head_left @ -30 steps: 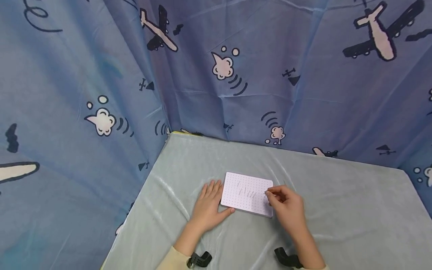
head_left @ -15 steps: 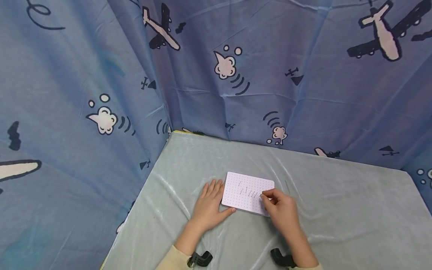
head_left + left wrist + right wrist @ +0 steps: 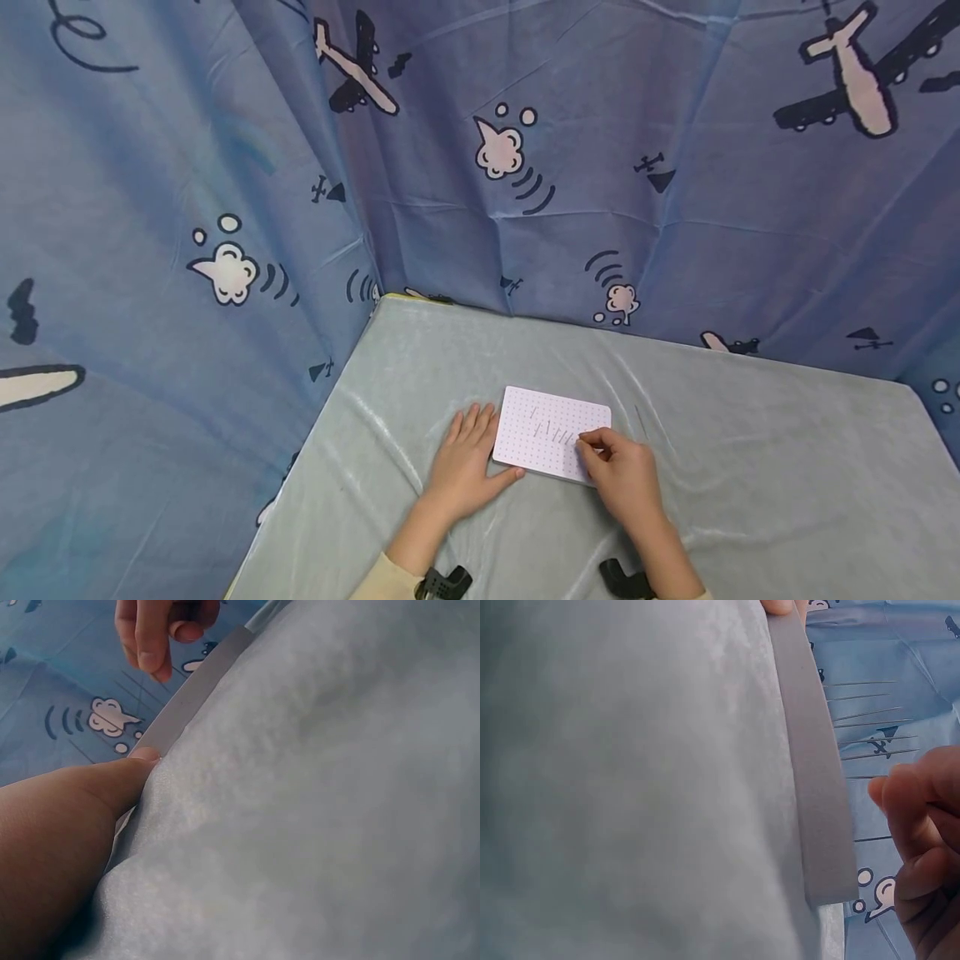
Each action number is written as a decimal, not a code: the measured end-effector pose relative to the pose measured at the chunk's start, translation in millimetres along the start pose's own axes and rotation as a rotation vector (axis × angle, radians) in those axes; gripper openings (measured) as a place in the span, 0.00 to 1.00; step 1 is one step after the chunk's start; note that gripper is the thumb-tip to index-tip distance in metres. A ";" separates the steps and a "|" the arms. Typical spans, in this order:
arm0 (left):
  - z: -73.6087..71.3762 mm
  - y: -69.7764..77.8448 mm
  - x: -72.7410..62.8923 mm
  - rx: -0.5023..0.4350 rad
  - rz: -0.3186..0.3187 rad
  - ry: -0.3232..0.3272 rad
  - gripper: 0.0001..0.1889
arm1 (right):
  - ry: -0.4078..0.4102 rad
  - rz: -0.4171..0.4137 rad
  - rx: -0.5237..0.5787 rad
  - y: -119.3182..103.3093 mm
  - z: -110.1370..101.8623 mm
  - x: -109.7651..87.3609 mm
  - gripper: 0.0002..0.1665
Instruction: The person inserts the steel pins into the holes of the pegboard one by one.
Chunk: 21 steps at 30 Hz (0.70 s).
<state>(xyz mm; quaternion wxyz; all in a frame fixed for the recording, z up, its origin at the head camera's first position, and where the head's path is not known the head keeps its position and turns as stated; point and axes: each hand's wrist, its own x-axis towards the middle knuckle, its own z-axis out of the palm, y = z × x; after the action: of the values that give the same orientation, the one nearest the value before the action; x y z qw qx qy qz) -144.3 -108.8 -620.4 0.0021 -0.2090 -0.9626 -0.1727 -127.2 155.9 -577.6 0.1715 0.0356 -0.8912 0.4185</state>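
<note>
A white rectangular pad (image 3: 536,454) with a grid of small dots lies on the cloth. Several thin needles (image 3: 557,433) stand up from it; the right wrist view shows those needles (image 3: 870,724) side-on, in a row. My right hand (image 3: 624,475) is over the pad's right part, thumb and forefinger pinching another thin needle (image 3: 859,777) whose lower end meets the pad's face. My left hand (image 3: 461,467) lies spread at the pad's left side, its thumb touching the front edge. In the left wrist view that thumb (image 3: 127,776) rests against the pad's side (image 3: 199,690).
A pale grey-green cloth (image 3: 765,467) covers the table. One thin dark needle-like line (image 3: 641,421) shows on the cloth right of the pad. Blue curtains (image 3: 435,167) with airplane prints hang behind and to the left. Black camera mounts (image 3: 447,582) sit at the wrists.
My right hand has moved left and slightly down over the pad, bringing the pinched needle beside the standing row. My left hand has stayed in place.
</note>
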 end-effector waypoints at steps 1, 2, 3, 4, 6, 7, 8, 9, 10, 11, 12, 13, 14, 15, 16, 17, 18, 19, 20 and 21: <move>-0.1 0.0 -0.3 -0.001 -0.001 0.000 0.54 | -0.003 -0.002 -0.003 0.0 0.3 0.0 0.09; 0.1 -0.2 -0.4 -0.003 -0.002 -0.001 0.54 | -0.005 -0.002 -0.007 0.0 0.6 0.1 0.08; 0.2 -0.3 -0.6 -0.005 -0.003 -0.002 0.54 | -0.008 -0.002 -0.009 0.2 0.7 0.1 0.08; 0.2 -0.3 -0.4 -0.009 -0.003 -0.001 0.54 | -0.010 -0.002 -0.014 0.3 0.8 0.2 0.08; 0.3 -0.4 0.1 -0.014 -0.004 0.000 0.54 | -0.014 0.001 -0.020 0.5 1.1 0.9 0.08; 0.5 -0.2 0.5 -0.018 -0.003 0.001 0.54 | -0.015 0.002 -0.024 0.6 1.0 1.1 0.08; 0.8 -0.2 0.8 -0.019 -0.002 0.003 0.54 | -0.016 0.003 -0.026 0.6 0.9 1.4 0.08; 1.2 -0.2 1.0 -0.021 -0.001 0.006 0.54 | -0.016 0.003 -0.027 0.5 0.8 1.8 0.09; 1.3 -0.1 1.3 -0.022 0.001 0.011 0.54 | -0.017 0.004 -0.028 0.5 0.8 2.2 0.09; 1.5 -0.1 1.6 -0.021 0.002 0.014 0.54 | -0.019 0.005 -0.028 0.4 0.8 2.7 0.09; 1.7 0.0 1.9 -0.020 0.004 0.018 0.54 | -0.019 0.003 -0.030 0.5 0.9 3.0 0.09; 2.0 -0.1 2.3 -0.018 0.007 0.025 0.54 | -0.019 0.002 -0.036 0.8 1.1 3.4 0.09; 2.3 -0.2 2.6 -0.018 0.008 0.031 0.54 | -0.020 0.000 -0.041 1.0 1.4 3.8 0.09; 2.4 -0.2 3.0 -0.018 0.010 0.035 0.54 | -0.022 0.000 -0.046 1.3 1.8 4.1 0.09; 2.6 -0.3 3.3 -0.018 0.012 0.038 0.54 | -0.023 0.001 -0.050 1.6 2.4 4.2 0.09; 3.0 -0.6 3.2 -0.018 0.014 0.040 0.54 | -0.025 0.002 -0.055 1.9 3.0 4.2 0.09; 3.6 -1.2 2.9 -0.019 0.016 0.042 0.54 | -0.027 0.004 -0.057 2.0 3.6 4.1 0.09; 4.0 -1.8 2.2 -0.021 0.015 0.040 0.54 | -0.029 0.007 -0.057 1.9 4.5 3.8 0.09; 4.2 -2.5 1.2 -0.020 0.012 0.036 0.54 | -0.033 0.012 -0.054 1.8 5.5 3.5 0.09; 4.3 -3.2 0.0 -0.018 0.008 0.032 0.54 | -0.041 0.020 -0.051 1.6 6.6 2.9 0.09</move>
<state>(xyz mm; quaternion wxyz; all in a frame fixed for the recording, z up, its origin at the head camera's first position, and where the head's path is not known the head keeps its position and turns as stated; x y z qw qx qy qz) -145.3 -110.1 -625.5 0.0165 -0.2098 -0.9600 -0.1848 -132.1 152.1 -581.6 0.1500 0.0311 -0.9051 0.3966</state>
